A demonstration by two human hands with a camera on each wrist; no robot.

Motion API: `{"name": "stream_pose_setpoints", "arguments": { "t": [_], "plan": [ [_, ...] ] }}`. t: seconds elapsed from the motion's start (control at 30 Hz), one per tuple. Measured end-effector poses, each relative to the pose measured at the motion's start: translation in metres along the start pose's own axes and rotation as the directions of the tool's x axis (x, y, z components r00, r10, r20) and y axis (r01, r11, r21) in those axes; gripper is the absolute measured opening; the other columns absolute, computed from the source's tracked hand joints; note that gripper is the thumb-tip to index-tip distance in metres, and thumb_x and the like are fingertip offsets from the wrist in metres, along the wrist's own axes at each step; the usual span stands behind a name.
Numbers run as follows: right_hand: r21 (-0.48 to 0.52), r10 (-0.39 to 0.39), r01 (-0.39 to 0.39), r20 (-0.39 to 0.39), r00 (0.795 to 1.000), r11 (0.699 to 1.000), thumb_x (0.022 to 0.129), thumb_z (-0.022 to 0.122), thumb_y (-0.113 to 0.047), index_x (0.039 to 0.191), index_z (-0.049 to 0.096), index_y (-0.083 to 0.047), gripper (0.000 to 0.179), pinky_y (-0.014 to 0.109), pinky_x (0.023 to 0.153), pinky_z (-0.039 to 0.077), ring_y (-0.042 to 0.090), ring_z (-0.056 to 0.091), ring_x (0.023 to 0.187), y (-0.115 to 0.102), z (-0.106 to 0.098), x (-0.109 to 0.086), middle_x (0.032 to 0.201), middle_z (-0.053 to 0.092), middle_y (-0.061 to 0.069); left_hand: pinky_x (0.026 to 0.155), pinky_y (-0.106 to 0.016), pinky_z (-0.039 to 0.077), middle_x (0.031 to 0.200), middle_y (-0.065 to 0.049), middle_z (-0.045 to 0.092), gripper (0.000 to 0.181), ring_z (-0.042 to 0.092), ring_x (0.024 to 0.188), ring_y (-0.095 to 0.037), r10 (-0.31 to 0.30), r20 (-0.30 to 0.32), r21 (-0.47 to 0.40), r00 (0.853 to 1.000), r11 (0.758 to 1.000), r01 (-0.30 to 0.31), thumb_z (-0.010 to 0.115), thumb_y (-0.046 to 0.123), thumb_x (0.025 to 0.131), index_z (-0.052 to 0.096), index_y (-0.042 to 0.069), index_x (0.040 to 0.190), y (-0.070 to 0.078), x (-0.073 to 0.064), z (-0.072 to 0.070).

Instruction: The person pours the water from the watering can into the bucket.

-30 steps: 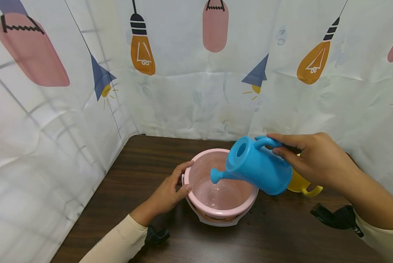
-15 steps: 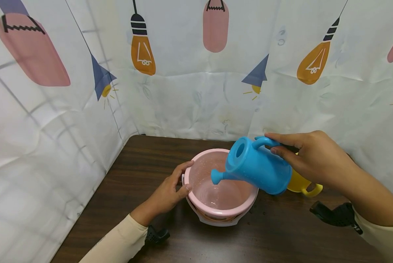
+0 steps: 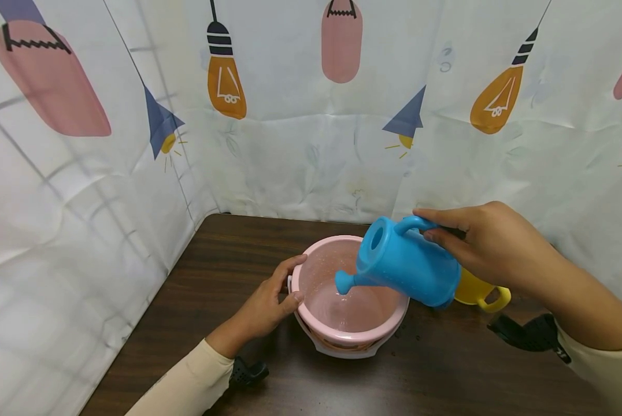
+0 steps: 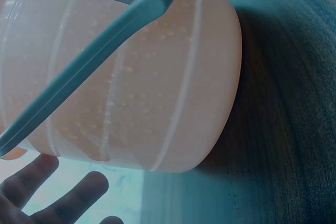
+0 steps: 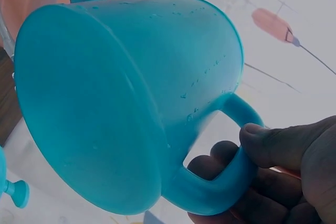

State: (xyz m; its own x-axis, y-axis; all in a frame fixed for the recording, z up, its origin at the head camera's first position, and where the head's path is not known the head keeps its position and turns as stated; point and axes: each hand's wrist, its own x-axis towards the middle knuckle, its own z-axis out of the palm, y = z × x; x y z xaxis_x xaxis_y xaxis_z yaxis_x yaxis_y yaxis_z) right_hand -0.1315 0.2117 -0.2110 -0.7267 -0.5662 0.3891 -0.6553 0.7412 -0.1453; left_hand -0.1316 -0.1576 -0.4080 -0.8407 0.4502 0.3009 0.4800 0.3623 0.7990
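A blue watering can (image 3: 412,263) is tilted with its spout above the mouth of a pink bucket (image 3: 342,336). My right hand (image 3: 498,248) grips the can's handle; in the right wrist view, the thumb and curled fingers (image 5: 270,187) hold that handle. Droplets cling to the can's side. A small bright glint shows inside the bucket below the spout, though a water stream is hard to make out. My left hand (image 3: 266,303) rests against the bucket's left rim with thumb and forefinger spread. In the left wrist view, its fairly straight fingers (image 4: 79,198) lie beside the bucket.
Behind the can stands a yellow vessel with a handle (image 3: 498,299), partly hidden. At the right wrist view's left edge, another blue spout (image 5: 20,193) shows. Water drops dot the dark wooden table (image 3: 436,370). A printed cloth (image 3: 300,162) encloses the back and left.
My right hand has shifted slightly left, tipping the watering can a little further; its spout head is slightly lower. The left hand and the bucket stay in place.
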Motion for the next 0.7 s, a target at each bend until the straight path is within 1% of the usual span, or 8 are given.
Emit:
{"name": "stream_pose_setpoints", "arguments": {
  "t": [0.07,0.23,0.3,0.33,0.43,0.57,0.67,0.7],
  "plan": [
    [-0.008,0.011,-0.011,0.013,1.0,1.0,0.092,0.078,-0.015,0.135,0.069,-0.012,0.044,0.028,0.044,0.026,0.005,0.024,0.043,-0.001,-0.001,0.001,0.062,0.051,-0.018,0.091,-0.041,0.052,0.138,-0.009,0.053,0.064,0.062,0.114,-0.024,-0.002,0.001,-0.001,1.0,1.0,0.002,0.056,0.041,0.102,0.029,0.028,0.159,0.0,0.0,0.0],
    [-0.023,0.035,-0.034,0.048,0.998,0.999,0.092,0.078,-0.017,0.135,0.069,-0.013,0.044,0.029,0.046,0.027,0.007,0.028,0.045,-0.003,-0.003,0.004,0.064,0.053,-0.016,0.09,-0.041,0.052,0.138,-0.009,0.053,0.065,0.063,0.114,-0.025,-0.001,0.002,-0.007,1.0,1.0,0.001,0.056,0.042,0.102,0.03,0.027,0.159,0.001,0.0,0.0],
    [-0.026,0.038,-0.037,0.058,0.998,0.999,0.092,0.078,-0.018,0.135,0.069,-0.014,0.044,0.03,0.047,0.028,0.008,0.031,0.046,-0.003,-0.004,0.005,0.069,0.058,-0.015,0.091,-0.04,0.052,0.138,-0.009,0.053,0.065,0.063,0.114,-0.025,0.0,0.002,-0.008,1.0,1.0,0.0,0.056,0.042,0.102,0.03,0.027,0.159,0.0,0.0,0.0],
    [-0.027,0.039,-0.037,0.065,0.997,0.999,0.093,0.078,-0.018,0.136,0.069,-0.015,0.044,0.029,0.047,0.028,0.008,0.032,0.047,-0.004,-0.004,0.006,0.069,0.058,-0.013,0.091,-0.04,0.052,0.138,-0.009,0.053,0.065,0.063,0.114,-0.024,0.001,0.002,-0.009,1.0,1.0,-0.001,0.056,0.042,0.102,0.03,0.027,0.159,0.0,0.0,0.0],
    [-0.021,0.039,-0.038,0.079,0.996,0.999,0.093,0.077,-0.018,0.136,0.069,-0.016,0.044,0.03,0.047,0.031,0.009,0.039,0.051,-0.005,-0.006,0.009,0.085,0.072,-0.004,0.09,-0.04,0.052,0.138,-0.008,0.054,0.064,0.063,0.113,-0.024,0.004,0.002,-0.011,1.0,1.0,-0.004,0.056,0.041,0.102,0.03,0.027,0.159,0.0,0.0,0.0],
    [-0.029,0.042,-0.04,0.1,0.994,0.999,0.093,0.076,-0.017,0.136,0.069,-0.018,0.044,0.034,0.058,0.05,0.015,0.062,0.07,-0.007,-0.008,0.012,0.109,0.076,0.008,0.089,-0.039,0.053,0.137,-0.009,0.054,0.064,0.063,0.113,-0.024,0.009,0.001,-0.015,1.0,1.0,-0.009,0.056,0.04,0.102,0.03,0.026,0.159,0.0,0.0,0.0],
    [-0.044,0.056,-0.051,0.127,0.99,0.998,0.094,0.076,-0.018,0.137,0.068,-0.019,0.044,0.044,0.07,0.057,0.025,0.07,0.088,-0.009,-0.01,0.015,0.114,0.074,0.011,0.09,-0.039,0.052,0.137,-0.01,0.054,0.064,0.063,0.112,-0.024,0.012,0.0,-0.017,1.0,1.0,-0.012,0.057,0.04,0.102,0.03,0.026,0.159,-0.001,0.0,0.0],
    [-0.047,0.063,-0.057,0.137,0.989,0.997,0.094,0.076,-0.019,0.137,0.068,-0.02,0.044,0.045,0.07,0.057,0.026,0.07,0.089,-0.01,-0.01,0.016,0.114,0.074,0.011,0.09,-0.039,0.052,0.137,-0.01,0.054,0.064,0.063,0.112,-0.024,0.012,0.0,-0.017,1.0,1.0,-0.012,0.057,0.04,0.101,0.03,0.026,0.159,-0.001,0.0,0.0]
  ]
}}
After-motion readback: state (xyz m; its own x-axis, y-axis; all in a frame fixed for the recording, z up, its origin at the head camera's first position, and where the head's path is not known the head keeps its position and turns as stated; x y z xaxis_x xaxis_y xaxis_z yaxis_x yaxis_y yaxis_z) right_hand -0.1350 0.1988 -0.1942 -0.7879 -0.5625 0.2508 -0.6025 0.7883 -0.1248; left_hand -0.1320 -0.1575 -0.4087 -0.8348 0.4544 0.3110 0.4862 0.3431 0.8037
